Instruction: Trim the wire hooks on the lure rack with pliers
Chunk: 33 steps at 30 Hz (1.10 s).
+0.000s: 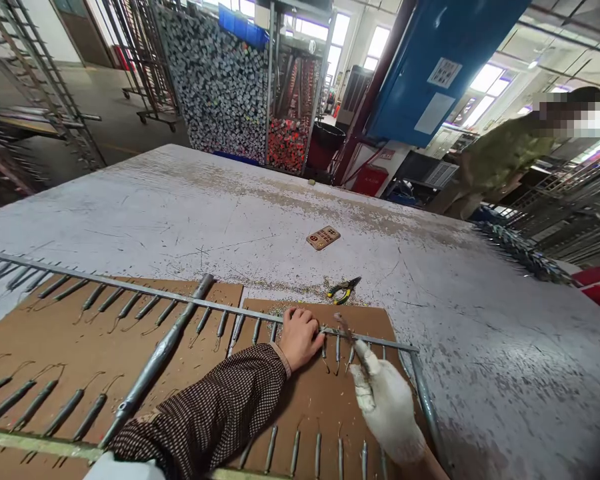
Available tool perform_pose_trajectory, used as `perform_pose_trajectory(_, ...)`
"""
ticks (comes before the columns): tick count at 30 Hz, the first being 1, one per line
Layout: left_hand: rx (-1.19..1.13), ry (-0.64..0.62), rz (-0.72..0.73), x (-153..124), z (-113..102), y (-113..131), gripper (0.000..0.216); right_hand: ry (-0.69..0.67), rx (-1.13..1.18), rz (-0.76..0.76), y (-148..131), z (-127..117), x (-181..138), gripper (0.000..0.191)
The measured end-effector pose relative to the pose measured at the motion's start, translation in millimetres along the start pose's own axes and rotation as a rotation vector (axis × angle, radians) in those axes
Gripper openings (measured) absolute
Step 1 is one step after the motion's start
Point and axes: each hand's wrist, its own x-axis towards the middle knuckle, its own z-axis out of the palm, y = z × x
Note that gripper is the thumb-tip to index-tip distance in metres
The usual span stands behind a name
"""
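A metal rack frame with a long flat bar [155, 291] lies on brown cardboard [125, 347]. Short grey rods with thin wire hooks [129, 305] stick out along the bar. My left hand [300, 337], bare, has its fingers curled over the bar right of the middle. My right hand [387, 403], in a white glove, is closed around a slim, brownish metal tool [344, 325] whose kind I cannot make out. The tool's tip is just above the bar, near several of the hooked rods. A thick grey tube [163, 353] crosses the frame on the left.
Pliers with yellow-and-black handles [345, 291] and a printed phone-like object [323, 237] lie on the scratched white table [220, 213]. Paint chips are scattered along the bar. Behind stand stacked profiles [220, 87] and a blue cabinet [430, 67]. Another person [505, 157] is at right.
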Motion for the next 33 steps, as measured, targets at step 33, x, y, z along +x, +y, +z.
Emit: perform_pose_trajectory(33, -0.004, 0.009, 0.006, -1, 4, -1, 0.017, -0.147, -0.025, -0.025, 15, -3, 10, 0.041)
